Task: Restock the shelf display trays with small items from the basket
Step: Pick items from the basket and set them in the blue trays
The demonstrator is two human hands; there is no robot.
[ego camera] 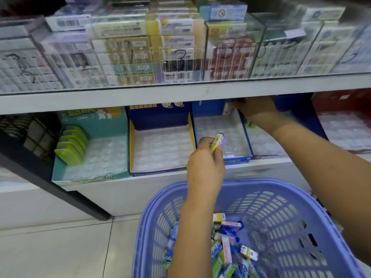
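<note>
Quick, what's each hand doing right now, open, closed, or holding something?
Left hand: pinches a small yellow-and-purple packet.
Right hand: pinches a small purple-and-white packet at the back of a blue cardboard tray.

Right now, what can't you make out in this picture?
Head view only.
1. Right hand: fingertips under the shelf edge, grip unclear.
2. Basket: cut off by the bottom edge; the left forearm covers some packets.
3. Upper boxes: print blurred behind clear plastic.
</note>
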